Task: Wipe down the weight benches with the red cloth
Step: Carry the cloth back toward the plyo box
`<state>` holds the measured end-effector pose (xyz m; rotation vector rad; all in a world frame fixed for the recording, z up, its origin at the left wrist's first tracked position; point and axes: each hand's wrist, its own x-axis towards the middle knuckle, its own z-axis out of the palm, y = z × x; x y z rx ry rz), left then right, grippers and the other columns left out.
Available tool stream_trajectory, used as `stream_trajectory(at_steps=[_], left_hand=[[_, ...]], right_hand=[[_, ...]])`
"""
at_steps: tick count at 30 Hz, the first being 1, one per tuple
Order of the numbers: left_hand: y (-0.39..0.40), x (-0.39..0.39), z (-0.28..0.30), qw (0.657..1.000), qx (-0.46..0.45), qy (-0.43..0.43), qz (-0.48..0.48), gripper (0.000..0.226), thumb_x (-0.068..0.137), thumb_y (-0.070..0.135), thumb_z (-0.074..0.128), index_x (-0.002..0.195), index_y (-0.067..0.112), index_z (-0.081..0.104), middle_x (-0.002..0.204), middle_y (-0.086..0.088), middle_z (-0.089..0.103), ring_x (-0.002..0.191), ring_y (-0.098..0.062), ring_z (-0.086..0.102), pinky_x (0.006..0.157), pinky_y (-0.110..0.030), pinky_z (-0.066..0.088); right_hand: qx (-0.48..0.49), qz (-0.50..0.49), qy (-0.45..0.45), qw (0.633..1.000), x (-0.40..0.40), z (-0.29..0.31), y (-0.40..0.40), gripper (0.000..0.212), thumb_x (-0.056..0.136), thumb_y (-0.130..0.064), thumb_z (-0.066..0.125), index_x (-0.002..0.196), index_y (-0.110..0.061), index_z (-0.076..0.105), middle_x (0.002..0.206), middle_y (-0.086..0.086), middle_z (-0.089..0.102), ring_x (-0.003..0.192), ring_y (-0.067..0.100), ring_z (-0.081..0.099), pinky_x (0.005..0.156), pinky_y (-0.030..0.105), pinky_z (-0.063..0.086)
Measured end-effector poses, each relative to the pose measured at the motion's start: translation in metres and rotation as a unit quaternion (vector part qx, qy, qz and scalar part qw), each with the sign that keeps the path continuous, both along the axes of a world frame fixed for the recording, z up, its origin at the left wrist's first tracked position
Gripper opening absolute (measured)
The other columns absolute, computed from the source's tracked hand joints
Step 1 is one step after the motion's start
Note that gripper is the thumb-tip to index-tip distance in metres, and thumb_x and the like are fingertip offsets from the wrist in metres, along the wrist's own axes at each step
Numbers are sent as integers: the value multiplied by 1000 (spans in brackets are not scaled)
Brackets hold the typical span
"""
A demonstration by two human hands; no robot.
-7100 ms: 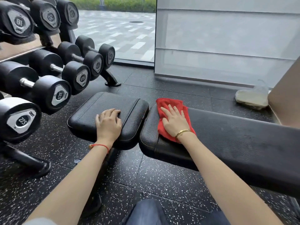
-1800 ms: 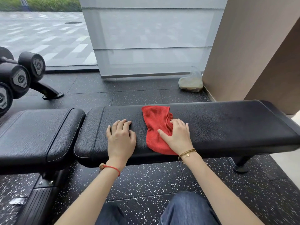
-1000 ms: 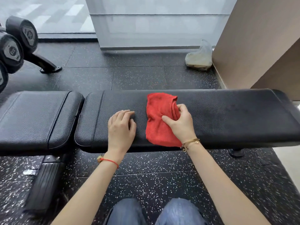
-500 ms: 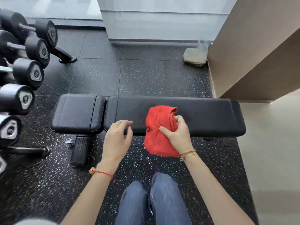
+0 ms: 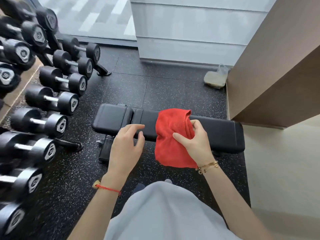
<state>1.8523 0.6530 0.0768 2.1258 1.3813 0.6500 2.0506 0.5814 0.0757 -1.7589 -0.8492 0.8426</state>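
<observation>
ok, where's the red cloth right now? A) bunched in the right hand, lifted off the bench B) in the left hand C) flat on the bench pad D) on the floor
A: the red cloth hangs bunched in the grip of the right hand, held above the bench; the left hand is empty, fingers open.

We have one view only, from a head-worn wide-angle camera, so nothing is shared with another. We look steeply down from standing height over our grey shirt (image 5: 164,213). The bench (image 5: 223,134) lies crosswise below centre, the floor (image 5: 138,84) beyond it, the dumbbell rack (image 5: 46,51) along our left edge, a wall (image 5: 277,66) right.
</observation>
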Motion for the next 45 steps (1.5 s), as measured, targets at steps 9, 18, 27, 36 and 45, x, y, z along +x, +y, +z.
stream_trajectory(at_steps=[9, 18, 27, 36, 45], left_hand=[[-32, -21, 10, 999, 18, 2, 40, 26, 95, 17, 56, 119, 16, 66, 116, 3, 67, 111, -15, 60, 98, -31, 47], [-61, -61, 10, 995, 28, 17, 99, 25, 94, 16, 57, 118, 15, 66, 115, 2, 68, 109, -17, 60, 98, -35, 47], [-115, -129, 8, 972, 13, 13, 234, 25, 95, 19, 57, 118, 19, 66, 117, 6, 67, 111, -12, 59, 99, -26, 44], [-222, -237, 10, 920, 3, 12, 392, 26, 94, 20, 55, 118, 19, 67, 119, 6, 67, 113, -12, 60, 101, -31, 47], [-377, -361, 10, 845, -7, 36, 534, 26, 94, 18, 56, 118, 19, 67, 118, 5, 68, 112, -13, 61, 101, -32, 49]], right_hand=[[16, 7, 16, 1000, -6, 3, -22, 36, 72, -14, 83, 93, -19, 54, 93, -3, 69, 89, 10, 67, 84, 33, 53], [27, 44, 49, 997, -24, 7, -28, 36, 74, -8, 81, 98, -11, 55, 93, 1, 69, 86, 9, 66, 82, 31, 53], [7, 169, 38, 985, -87, 12, -20, 40, 74, -11, 81, 105, -7, 56, 98, 2, 69, 94, 18, 67, 91, 44, 54], [21, 322, 33, 946, -220, 10, -51, 38, 73, -10, 82, 101, -11, 57, 94, 0, 69, 86, 13, 66, 85, 36, 55], [21, 469, 33, 882, -391, -9, -142, 34, 71, -10, 83, 90, -19, 56, 84, -2, 66, 74, 5, 62, 77, 24, 50]])
